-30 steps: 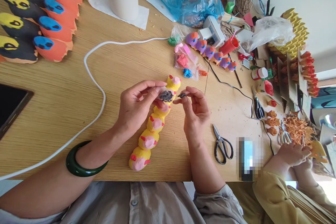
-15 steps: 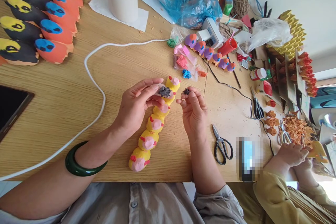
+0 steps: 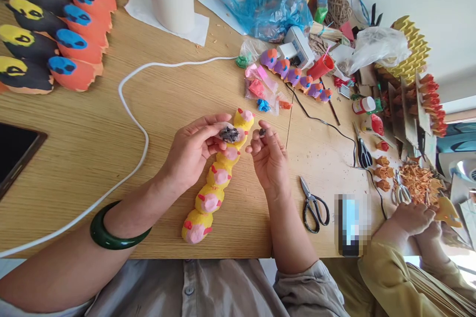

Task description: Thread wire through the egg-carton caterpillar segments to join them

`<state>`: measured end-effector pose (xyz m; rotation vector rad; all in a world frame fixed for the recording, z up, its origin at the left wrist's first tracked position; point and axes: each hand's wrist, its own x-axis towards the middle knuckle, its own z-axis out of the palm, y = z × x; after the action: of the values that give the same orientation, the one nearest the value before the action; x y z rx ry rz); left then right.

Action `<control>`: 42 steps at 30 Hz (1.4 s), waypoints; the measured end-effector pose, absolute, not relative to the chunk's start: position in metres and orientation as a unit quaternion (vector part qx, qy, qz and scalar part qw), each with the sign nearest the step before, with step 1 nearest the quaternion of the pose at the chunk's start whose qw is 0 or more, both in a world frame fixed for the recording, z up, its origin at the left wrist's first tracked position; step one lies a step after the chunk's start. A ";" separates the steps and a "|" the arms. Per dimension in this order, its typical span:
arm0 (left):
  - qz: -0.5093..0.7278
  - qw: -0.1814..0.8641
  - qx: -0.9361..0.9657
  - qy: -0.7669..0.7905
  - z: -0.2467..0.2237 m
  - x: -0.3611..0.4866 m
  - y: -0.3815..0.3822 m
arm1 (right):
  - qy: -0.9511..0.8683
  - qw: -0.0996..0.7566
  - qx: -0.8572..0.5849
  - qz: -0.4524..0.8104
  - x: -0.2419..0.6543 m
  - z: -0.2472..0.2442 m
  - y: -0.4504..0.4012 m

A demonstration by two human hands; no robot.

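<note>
Between its thumb and fingers my left hand [image 3: 191,148] holds a lump of black clay [image 3: 229,133] in clear wrapping. My right hand [image 3: 269,156], a little to the right, pinches a small black piece [image 3: 262,132] with its fingertips. The two hands are apart. Beneath and between them a yellow painted egg-carton strip [image 3: 201,216] with pink patches and small red pieces lies slantwise on the wooden table [image 3: 156,94]. My left hand is above the strip's upper part and hides some of its edge.
Black-handled scissors [image 3: 314,205] lie right of my right forearm. Clay packets [image 3: 256,88] and a purple strip [image 3: 293,76] are beyond the hands. A white cable [image 3: 147,136] crosses the left side. Another person's hands [image 3: 412,219] rest at the right edge.
My right hand has moved slightly left, and its fingers now cover more of the small black piece. My left hand has tilted the black lump and shifted it slightly down and left.
</note>
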<state>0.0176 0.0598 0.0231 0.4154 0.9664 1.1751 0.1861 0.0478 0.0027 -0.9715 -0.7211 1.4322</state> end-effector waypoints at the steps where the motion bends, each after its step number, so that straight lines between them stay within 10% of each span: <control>1: 0.528 0.704 0.186 0.436 0.023 0.018 0.060 | -0.311 0.586 -0.423 0.618 0.186 0.002 0.048; 42: 0.424 0.700 0.409 0.404 0.016 0.009 0.058 | -0.346 0.424 -0.421 0.724 0.194 0.011 0.046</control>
<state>0.0087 0.0579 0.0156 0.9106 0.9004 0.9449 0.1937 0.0463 0.0110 -1.0529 -0.8649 1.8110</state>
